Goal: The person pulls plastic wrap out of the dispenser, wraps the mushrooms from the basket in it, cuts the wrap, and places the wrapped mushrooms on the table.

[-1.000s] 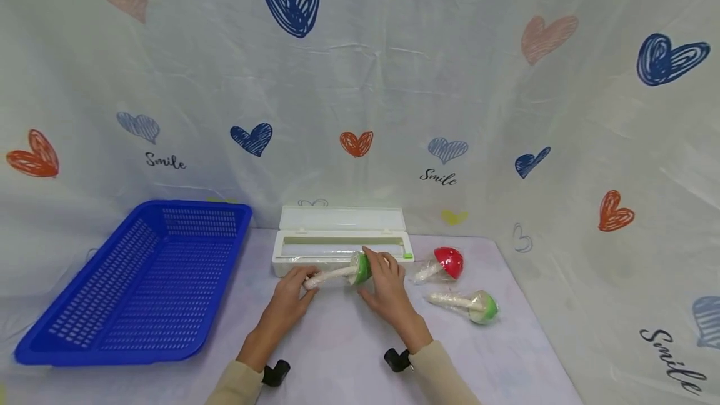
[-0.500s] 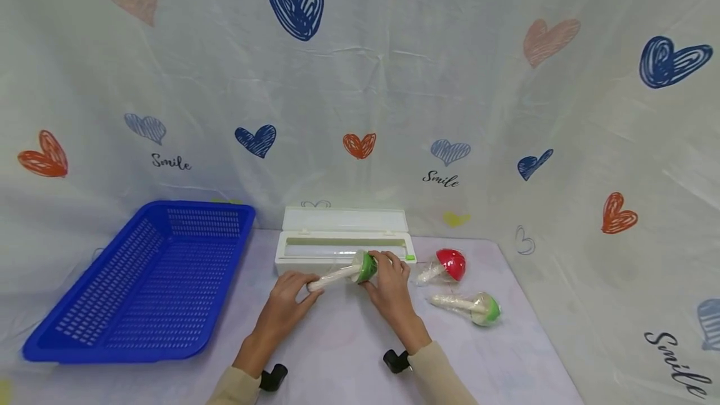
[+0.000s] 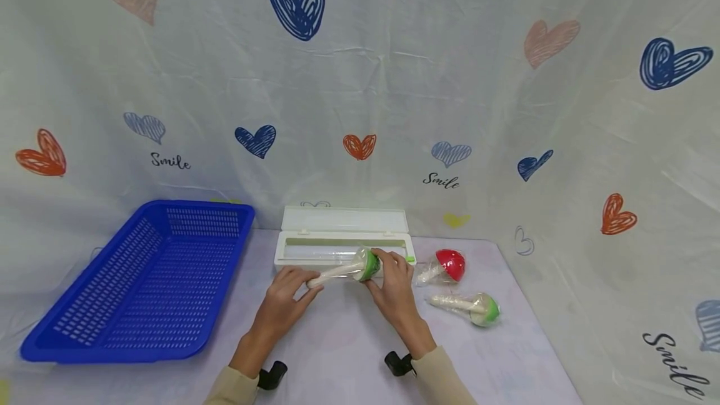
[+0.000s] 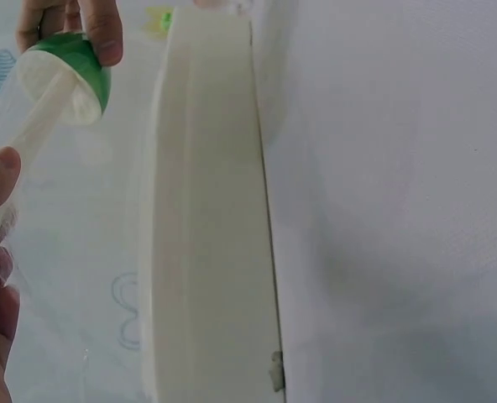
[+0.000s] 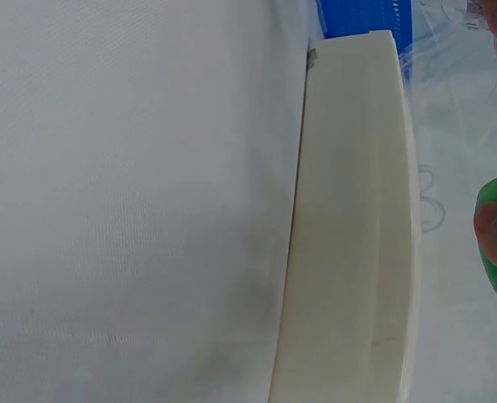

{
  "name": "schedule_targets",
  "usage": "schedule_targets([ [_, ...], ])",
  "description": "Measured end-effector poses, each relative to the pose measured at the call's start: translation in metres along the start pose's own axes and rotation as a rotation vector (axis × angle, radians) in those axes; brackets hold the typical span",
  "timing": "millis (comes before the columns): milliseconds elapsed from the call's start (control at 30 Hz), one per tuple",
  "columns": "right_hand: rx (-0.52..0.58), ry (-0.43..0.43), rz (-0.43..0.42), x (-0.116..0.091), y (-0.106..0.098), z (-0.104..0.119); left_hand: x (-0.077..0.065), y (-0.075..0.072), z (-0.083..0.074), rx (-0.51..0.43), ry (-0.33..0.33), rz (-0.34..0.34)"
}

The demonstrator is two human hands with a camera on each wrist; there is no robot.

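Between my two hands, above the table, a toy mushroom [image 3: 343,269] with a green cap and white stem lies tilted in clear plastic film. My left hand [image 3: 284,299] pinches the stem's end, where the film is bunched in the left wrist view. The right hand [image 3: 394,286] grips the green cap [image 4: 81,63] from the right, thumb on its near side. Just behind the mushroom stands a white cling film dispenser [image 3: 292,262], its lid [image 3: 343,219] raised and a film roll [image 3: 326,251] inside.
To the right of the dispenser lie a film-wrapped red mushroom [image 3: 450,265] and a film-wrapped green mushroom [image 3: 484,309]. A large blue plastic basket [image 3: 197,342] stands at the left. Behind the table [image 3: 337,355] hangs a curtain [image 3: 382,92] printed with hearts.
The held mushroom and the right hand have shifted slightly to the right. My left hand still pinches the stem end. The basket, dispenser and two wrapped mushrooms stay in place.
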State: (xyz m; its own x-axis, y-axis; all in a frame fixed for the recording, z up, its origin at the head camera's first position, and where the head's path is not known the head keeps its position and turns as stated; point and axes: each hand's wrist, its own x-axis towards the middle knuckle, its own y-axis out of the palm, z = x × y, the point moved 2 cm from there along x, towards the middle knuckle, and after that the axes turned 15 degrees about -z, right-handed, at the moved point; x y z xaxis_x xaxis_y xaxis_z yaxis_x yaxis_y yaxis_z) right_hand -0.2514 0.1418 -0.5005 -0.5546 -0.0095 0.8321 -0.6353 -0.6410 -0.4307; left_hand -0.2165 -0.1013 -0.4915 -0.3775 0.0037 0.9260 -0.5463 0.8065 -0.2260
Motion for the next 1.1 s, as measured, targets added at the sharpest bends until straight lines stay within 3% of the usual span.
schedule_targets([
  [533,0.049,-0.024,-0.070,0.010,-0.019,0.011,0.020,-0.006,-0.013,-0.032,0.112,-0.067],
  [800,0.071,-0.043,-0.095,0.013,-0.029,0.015,0.024,-0.009,-0.021,-0.050,0.096,-0.093],
  [1100,0.088,-0.072,-0.122,0.011,-0.039,0.019,0.028,-0.012,-0.028,-0.085,0.167,-0.164],
])
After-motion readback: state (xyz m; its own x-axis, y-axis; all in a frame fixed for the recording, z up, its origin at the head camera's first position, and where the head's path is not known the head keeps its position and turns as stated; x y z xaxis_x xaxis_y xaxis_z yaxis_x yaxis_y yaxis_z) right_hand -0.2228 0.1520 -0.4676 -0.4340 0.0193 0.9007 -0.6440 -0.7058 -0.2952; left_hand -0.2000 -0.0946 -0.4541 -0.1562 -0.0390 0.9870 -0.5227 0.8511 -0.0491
